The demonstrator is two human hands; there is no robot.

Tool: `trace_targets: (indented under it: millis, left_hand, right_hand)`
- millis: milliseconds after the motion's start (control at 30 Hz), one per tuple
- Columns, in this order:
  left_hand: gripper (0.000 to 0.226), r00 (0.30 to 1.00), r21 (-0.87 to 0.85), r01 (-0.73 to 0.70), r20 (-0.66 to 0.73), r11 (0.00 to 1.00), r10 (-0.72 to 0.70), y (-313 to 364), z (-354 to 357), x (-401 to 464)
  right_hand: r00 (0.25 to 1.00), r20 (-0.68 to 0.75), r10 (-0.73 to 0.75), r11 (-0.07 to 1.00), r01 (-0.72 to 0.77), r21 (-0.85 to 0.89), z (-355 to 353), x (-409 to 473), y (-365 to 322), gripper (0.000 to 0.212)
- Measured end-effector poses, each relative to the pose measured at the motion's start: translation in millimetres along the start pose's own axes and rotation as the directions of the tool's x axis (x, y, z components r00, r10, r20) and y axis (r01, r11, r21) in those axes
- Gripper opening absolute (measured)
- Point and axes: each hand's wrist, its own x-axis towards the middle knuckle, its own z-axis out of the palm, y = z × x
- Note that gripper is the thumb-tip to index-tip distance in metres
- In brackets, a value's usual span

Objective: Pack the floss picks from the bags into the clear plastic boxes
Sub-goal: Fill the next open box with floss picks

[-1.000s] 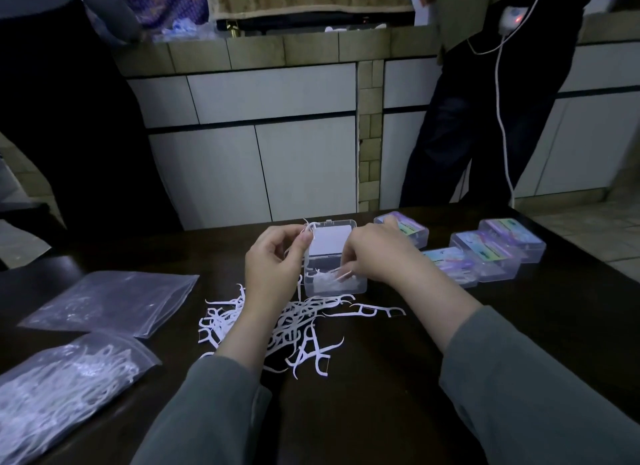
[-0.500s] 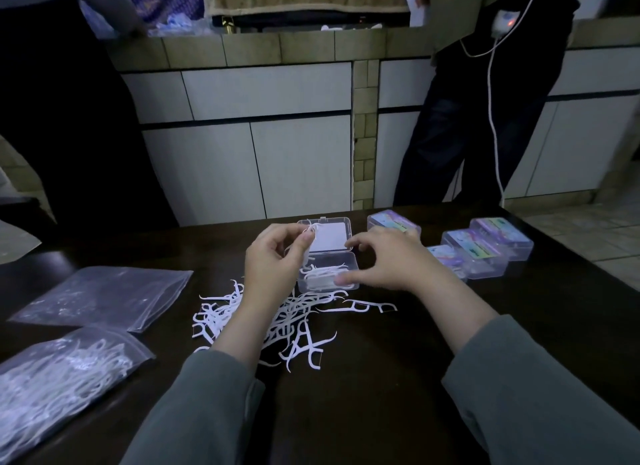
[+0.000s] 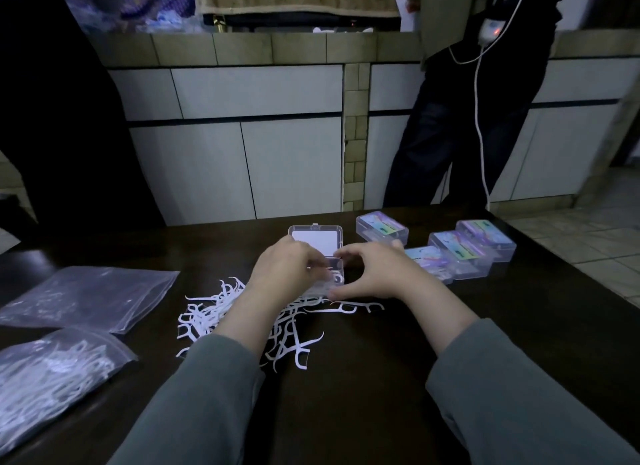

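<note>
Dark glossy wood surface (image 3: 433,329), dim room. Behind it a run of white cabinet doors (image 3: 242,167) under a tiled counter edge (image 3: 242,45), a tiled pillar between the door sets. Tiled floor (image 3: 595,253) at right. A person in dark clothes (image 3: 460,125) stands at the far right of the surface, with a white cable (image 3: 479,118) hanging from a small device with a red light.

Open clear plastic box (image 3: 320,257) sits mid-surface, lid tipped back with a blank white card inside it. Left hand (image 3: 282,274) is over the box's left side, fingers curled down into it; cannot tell if they pinch anything. Right hand (image 3: 375,274) cups the box's right side, thumb and fingers spread and touching its corner and front edge.

Loose pile of white floss picks (image 3: 214,312) lies on the surface just in front of the box, partly under the left forearm. Far left: flat empty-looking zip bag (image 3: 86,298), and nearer the camera a zip bag full of floss picks (image 3: 52,378).

Right of the open box: four closed clear boxes (image 3: 460,253) with colourful labels. Label print is too small and blurred to read, no brand legible
</note>
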Motion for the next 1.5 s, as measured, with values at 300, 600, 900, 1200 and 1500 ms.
trace_targets:
  millis: [300, 600, 900, 1200, 1500]
  left_hand:
    - [0.007, 0.975, -0.080, 0.154, 0.174, 0.985, -0.138, -22, -15, -1]
    - [0.006, 0.970, -0.075, 0.138, 0.211, 0.988, -0.120, -19, -13, 6]
    - [0.002, 0.991, -0.269, 0.129, 0.082, 0.954, -0.110, -30, -29, -17]
    - [0.077, 0.861, -0.254, 0.441, 0.390, 0.861, -0.326, -80, -74, -64]
    - [0.082, 0.738, -0.087, 0.537, 0.529, 0.839, -0.418, -105, -74, -73]
  right_hand:
    - [0.999, 0.019, 0.029, 0.999, -0.028, -0.046, -1, -1, -5, 0.078]
    - [0.999, 0.018, 0.042, 0.994, -0.040, -0.103, -2, -2, -6, 0.076]
    - [0.997, -0.082, -0.012, 0.980, -0.004, -0.199, 3, -3, -7, 0.080]
    - [0.923, -0.168, -0.346, 0.930, 0.314, -0.190, 30, -16, -76, 0.053]
    - [0.964, -0.080, -0.252, 0.905, 0.205, -0.374, 54, -3, -104, 0.077]
